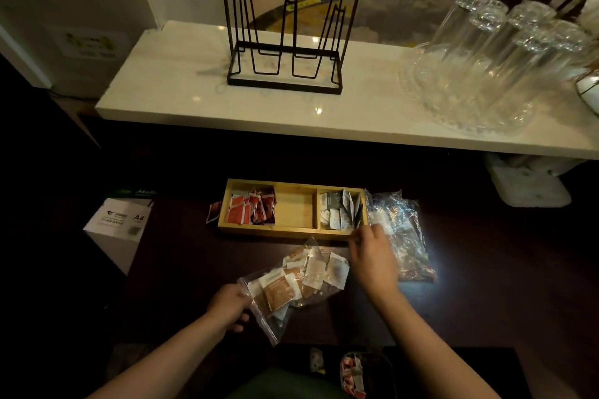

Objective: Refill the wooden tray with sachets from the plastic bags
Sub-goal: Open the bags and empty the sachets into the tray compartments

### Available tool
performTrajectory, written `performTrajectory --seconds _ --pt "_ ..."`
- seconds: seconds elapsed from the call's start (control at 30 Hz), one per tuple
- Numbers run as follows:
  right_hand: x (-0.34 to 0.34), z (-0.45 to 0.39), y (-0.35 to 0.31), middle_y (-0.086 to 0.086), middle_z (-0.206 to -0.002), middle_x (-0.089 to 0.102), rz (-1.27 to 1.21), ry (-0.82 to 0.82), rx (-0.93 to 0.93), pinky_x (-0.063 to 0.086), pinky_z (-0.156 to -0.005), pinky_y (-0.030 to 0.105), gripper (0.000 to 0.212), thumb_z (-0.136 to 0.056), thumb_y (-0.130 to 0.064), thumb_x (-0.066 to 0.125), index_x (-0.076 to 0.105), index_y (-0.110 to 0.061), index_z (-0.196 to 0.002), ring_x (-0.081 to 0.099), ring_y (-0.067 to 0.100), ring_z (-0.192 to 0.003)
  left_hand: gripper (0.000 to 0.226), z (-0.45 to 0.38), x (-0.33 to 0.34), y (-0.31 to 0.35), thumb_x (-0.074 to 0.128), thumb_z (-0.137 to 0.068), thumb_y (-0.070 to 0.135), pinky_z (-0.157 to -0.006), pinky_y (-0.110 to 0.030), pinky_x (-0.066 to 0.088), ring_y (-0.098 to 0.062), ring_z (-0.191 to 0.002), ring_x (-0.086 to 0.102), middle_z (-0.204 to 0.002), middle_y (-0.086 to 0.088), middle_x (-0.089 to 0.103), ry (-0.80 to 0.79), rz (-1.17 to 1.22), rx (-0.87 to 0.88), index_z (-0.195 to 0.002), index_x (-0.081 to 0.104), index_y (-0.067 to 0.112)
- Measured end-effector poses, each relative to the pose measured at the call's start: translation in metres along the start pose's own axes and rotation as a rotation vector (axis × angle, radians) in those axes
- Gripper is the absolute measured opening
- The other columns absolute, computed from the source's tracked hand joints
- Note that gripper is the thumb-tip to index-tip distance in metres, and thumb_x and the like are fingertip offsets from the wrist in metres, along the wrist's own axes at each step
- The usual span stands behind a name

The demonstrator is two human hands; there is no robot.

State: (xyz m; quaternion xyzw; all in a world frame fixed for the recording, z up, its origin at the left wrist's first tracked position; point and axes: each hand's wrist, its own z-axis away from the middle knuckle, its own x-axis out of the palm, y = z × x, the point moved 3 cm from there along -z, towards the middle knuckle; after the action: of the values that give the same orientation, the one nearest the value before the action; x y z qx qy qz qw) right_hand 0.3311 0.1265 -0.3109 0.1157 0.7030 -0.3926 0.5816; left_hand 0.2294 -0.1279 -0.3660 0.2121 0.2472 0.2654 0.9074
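A wooden tray (296, 230) lies on the dark table. Its left part holds red sachets (251, 209), its right compartment holds grey and white sachets (338, 210), and the middle is bare wood. In front of it lies a clear plastic bag of brown and white sachets (293, 283). My left hand (230, 308) grips that bag's near corner. My right hand (372, 259) hovers at the tray's front right corner, fingers pinched; whether they hold a sachet I cannot tell. A crumpled clear bag (398, 230) lies right of the tray.
A white counter (194, 97) runs behind, carrying a black wire rack (285, 42) and upturned glasses on a glass dish (486, 68). An A4 paper box (120, 220) stands at the left. A small bag of red sachets (353, 372) sits near the bottom edge.
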Motion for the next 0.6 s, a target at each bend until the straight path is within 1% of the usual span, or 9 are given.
performTrajectory --seconds 0.07,0.1,0.17,0.2,0.27,0.33,0.43,0.5,0.6 --pt "0.009 0.007 -0.023 -0.006 -0.104 0.053 -0.109 -0.154 -0.083 0.052 -0.074 0.021 0.013 -0.09 -0.02 0.058 0.059 -0.015 -0.102 0.055 0.006 -0.08 0.015 0.009 -0.008 0.016 0.049 -0.095 0.009 -0.041 -0.017 0.045 -0.012 -0.06 0.057 -0.076 -0.005 0.06 -0.033 0.001 0.072 -0.082 0.056 0.009" --pt "0.012 0.01 -0.036 -0.011 -0.1 0.051 -0.183 -0.248 -0.122 0.051 -0.075 0.018 0.011 -0.09 -0.02 0.058 0.058 -0.017 -0.1 0.054 0.002 -0.079 0.013 0.015 -0.013 0.026 0.049 -0.096 0.012 -0.043 -0.016 0.046 -0.012 -0.063 0.059 -0.079 -0.006 0.062 -0.054 -0.002 0.113 -0.089 0.058 0.006" --pt "0.012 0.016 -0.064 -0.019 -0.091 0.049 -0.324 -0.425 -0.207 0.043 -0.069 0.01 0.011 -0.089 -0.019 0.061 0.059 -0.021 -0.099 0.051 -0.004 -0.076 0.018 0.03 -0.023 0.048 0.049 -0.096 0.015 -0.049 -0.017 0.05 -0.012 -0.07 0.064 -0.087 -0.008 0.066 -0.094 0.013 0.191 -0.1 0.06 0.002" --pt "0.01 0.019 -0.077 -0.02 -0.089 0.05 -0.384 -0.483 -0.247 0.04 -0.068 0.007 0.012 -0.088 -0.019 0.063 0.059 -0.024 -0.098 0.051 -0.006 -0.077 0.019 0.037 -0.027 0.059 0.049 -0.096 0.016 -0.051 -0.017 0.051 -0.012 -0.072 0.065 -0.089 -0.008 0.067 -0.111 0.031 0.23 -0.102 0.06 0.002" --pt "0.004 0.023 -0.099 -0.018 -0.09 0.055 -0.495 -0.537 -0.3 0.042 -0.068 0.008 0.014 -0.086 -0.021 0.065 0.06 -0.026 -0.098 0.053 -0.005 -0.077 0.019 0.053 -0.033 0.08 0.048 -0.096 0.015 -0.053 -0.017 0.053 -0.014 -0.076 0.065 -0.092 -0.01 0.067 -0.114 0.068 0.318 -0.1 0.06 0.001" --pt "-0.006 0.023 -0.115 -0.014 -0.089 0.058 -0.601 -0.532 -0.305 0.045 -0.066 0.011 0.016 -0.085 -0.021 0.067 0.06 -0.021 -0.099 0.056 0.0 -0.076 0.017 0.064 -0.034 0.099 0.046 -0.097 0.013 -0.056 -0.021 0.053 -0.015 -0.077 0.064 -0.087 -0.008 0.065 -0.097 0.123 0.399 -0.089 0.06 0.007" --pt "-0.017 0.018 -0.125 0.001 -0.094 0.061 -0.642 -0.461 -0.294 0.051 -0.07 0.026 0.032 -0.079 -0.019 0.073 0.057 -0.015 -0.107 0.061 0.016 -0.08 0.023 0.074 -0.033 0.118 0.046 -0.096 0.011 -0.055 -0.022 0.054 -0.013 -0.07 0.062 -0.076 -0.003 0.063 -0.033 0.209 0.454 -0.077 0.059 0.012" --pt "-0.02 0.014 -0.127 0.002 -0.093 0.06 -0.57 -0.407 -0.288 0.051 -0.068 0.026 0.038 -0.077 -0.019 0.074 0.053 -0.017 -0.109 0.06 0.017 -0.078 0.022 0.076 -0.031 0.124 0.047 -0.096 0.011 -0.057 -0.026 0.054 -0.016 -0.07 0.062 -0.076 -0.006 0.063 0.004 0.227 0.473 -0.079 0.06 0.008" --pt "-0.019 0.011 -0.125 -0.002 -0.083 0.06 -0.449 -0.314 -0.273 0.047 -0.063 0.021 0.029 -0.081 -0.016 0.069 0.054 -0.016 -0.105 0.057 0.01 -0.071 0.016 0.073 -0.026 0.127 0.049 -0.095 0.013 -0.065 -0.032 0.056 -0.018 -0.076 0.062 -0.083 -0.011 0.063 0.03 0.215 0.484 -0.089 0.06 0.002"
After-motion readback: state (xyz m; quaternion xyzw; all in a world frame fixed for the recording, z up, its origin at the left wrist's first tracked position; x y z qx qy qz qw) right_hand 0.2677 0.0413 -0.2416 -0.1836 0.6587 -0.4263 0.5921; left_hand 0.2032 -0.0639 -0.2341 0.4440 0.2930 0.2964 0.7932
